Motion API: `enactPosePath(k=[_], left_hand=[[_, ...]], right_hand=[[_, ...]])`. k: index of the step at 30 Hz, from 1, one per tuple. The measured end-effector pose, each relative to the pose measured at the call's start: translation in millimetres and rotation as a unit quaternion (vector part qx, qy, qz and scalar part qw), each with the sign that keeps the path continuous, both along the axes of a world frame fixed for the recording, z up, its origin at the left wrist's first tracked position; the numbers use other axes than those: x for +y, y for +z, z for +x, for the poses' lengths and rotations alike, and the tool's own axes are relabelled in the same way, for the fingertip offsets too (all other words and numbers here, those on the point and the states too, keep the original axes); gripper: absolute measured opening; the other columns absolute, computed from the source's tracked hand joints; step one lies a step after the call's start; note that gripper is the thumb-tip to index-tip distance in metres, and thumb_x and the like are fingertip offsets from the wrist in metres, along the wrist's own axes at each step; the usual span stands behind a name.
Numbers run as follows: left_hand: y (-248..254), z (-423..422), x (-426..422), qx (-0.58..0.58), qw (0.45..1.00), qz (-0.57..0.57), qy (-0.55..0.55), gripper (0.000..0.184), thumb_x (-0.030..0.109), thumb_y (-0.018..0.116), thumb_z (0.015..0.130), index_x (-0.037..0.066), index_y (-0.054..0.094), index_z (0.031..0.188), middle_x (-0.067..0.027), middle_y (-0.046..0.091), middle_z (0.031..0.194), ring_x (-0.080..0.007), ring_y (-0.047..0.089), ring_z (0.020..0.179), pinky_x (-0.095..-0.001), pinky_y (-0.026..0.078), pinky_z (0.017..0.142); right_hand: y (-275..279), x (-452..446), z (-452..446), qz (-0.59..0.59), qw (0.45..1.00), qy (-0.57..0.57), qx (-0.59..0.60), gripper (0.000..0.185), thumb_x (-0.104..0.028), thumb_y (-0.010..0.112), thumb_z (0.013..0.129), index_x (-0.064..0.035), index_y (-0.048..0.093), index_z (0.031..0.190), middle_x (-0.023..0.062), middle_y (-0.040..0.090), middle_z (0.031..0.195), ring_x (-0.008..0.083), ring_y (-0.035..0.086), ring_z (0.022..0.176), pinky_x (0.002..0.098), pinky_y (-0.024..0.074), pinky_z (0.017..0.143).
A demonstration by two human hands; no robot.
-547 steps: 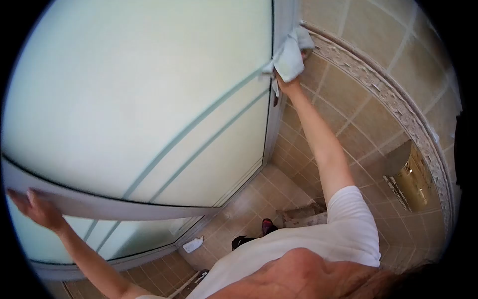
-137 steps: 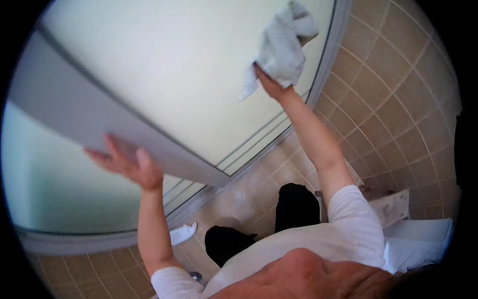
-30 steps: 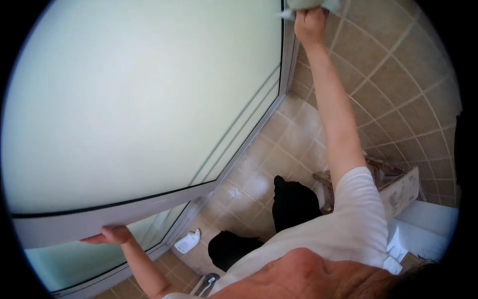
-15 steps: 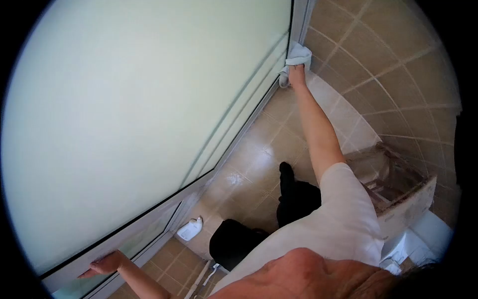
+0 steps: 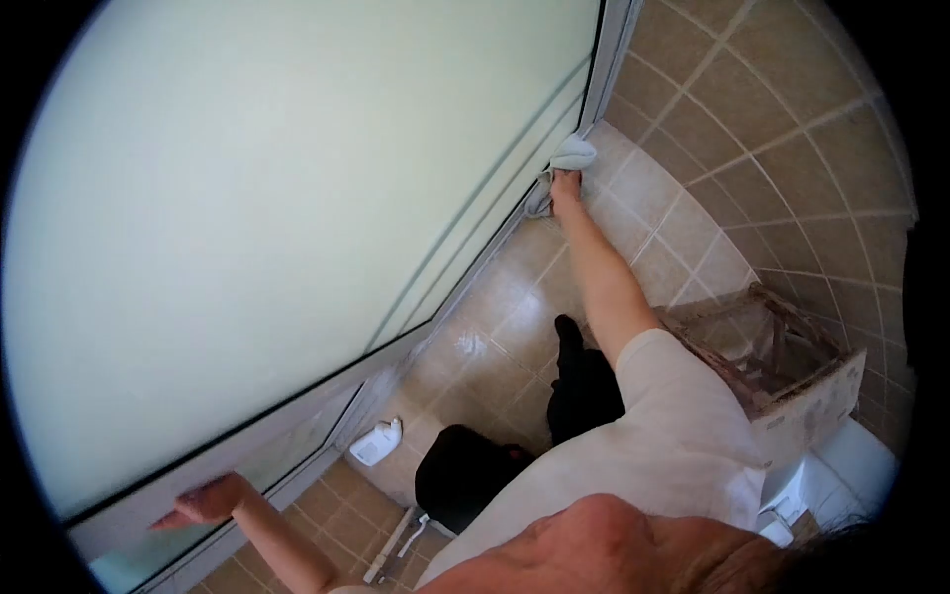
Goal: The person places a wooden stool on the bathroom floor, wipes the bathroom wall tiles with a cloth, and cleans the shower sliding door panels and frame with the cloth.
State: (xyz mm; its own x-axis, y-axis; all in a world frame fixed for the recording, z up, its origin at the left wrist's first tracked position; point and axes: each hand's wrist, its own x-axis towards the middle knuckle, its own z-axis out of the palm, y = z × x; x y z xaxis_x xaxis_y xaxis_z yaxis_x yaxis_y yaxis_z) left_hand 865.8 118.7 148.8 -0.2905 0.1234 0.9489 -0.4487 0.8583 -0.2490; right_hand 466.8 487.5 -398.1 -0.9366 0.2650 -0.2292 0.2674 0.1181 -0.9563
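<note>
A large frosted glass door [image 5: 297, 198] in a metal frame fills the left side of the view. My right hand [image 5: 566, 188] is closed on a pale grey cloth [image 5: 573, 152], pressed against the low part of the frame near the wall corner. Part of the cloth hangs below the hand, and some fingers are hidden in its folds. At the lower left, my left hand [image 5: 210, 500] grips the door's metal frame [image 5: 129, 520], one finger stretched out along it; the other fingers are partly hidden.
A white plastic bottle [image 5: 376, 443] lies on the tiled floor [image 5: 495, 327] by the door track. To the right stands a worn, open box-like cabinet [image 5: 802, 396] against the brown tiled wall [image 5: 782, 129]. White toilet-like ceramic [image 5: 851, 470] is beyond it. My dark-clothed legs [image 5: 584, 396] are below.
My right hand and the cloth have slid away from the wall corner, down and left along the frame's lower edge. My left hand stays at nearly the same place.
</note>
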Motion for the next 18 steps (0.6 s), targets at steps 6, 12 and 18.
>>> enactPosePath(k=[6,12,18], left_hand=[[-7,-25,26,0.137,0.893,0.263,-0.339,0.062,0.023,0.041,0.096,-0.009,0.016,0.142,-0.0231,0.019,0.150,-0.0389,0.031,0.130,-0.0434,0.025,0.111],[-9,-24,16,-0.031,0.932,0.176,-0.315,0.068,0.018,0.042,0.095,0.006,0.002,0.148,-0.0190,0.005,0.153,-0.0309,0.018,0.138,-0.0456,0.013,0.114],[-1,-40,33,-0.035,0.894,0.206,-0.397,0.087,0.005,0.048,0.078,0.005,-0.006,0.147,-0.0196,0.004,0.152,-0.0314,0.017,0.138,-0.0464,0.009,0.114]], right_hand=[[66,-74,98,-0.127,0.982,-0.046,-0.130,0.053,-0.020,0.045,0.096,-0.0057,0.025,0.144,0.0126,0.031,0.148,0.0297,0.035,0.133,0.0368,0.0318,0.106],[92,-162,245,-0.405,0.852,-0.007,-0.333,0.054,-0.054,0.043,0.091,-0.0240,0.036,0.136,0.0045,0.044,0.135,0.0281,0.043,0.122,0.0500,0.0370,0.100],[133,-210,316,-0.405,0.819,-0.001,-0.406,0.054,-0.053,0.045,0.088,-0.0205,0.040,0.131,0.0058,0.047,0.132,0.0322,0.046,0.118,0.0613,0.0376,0.093]])
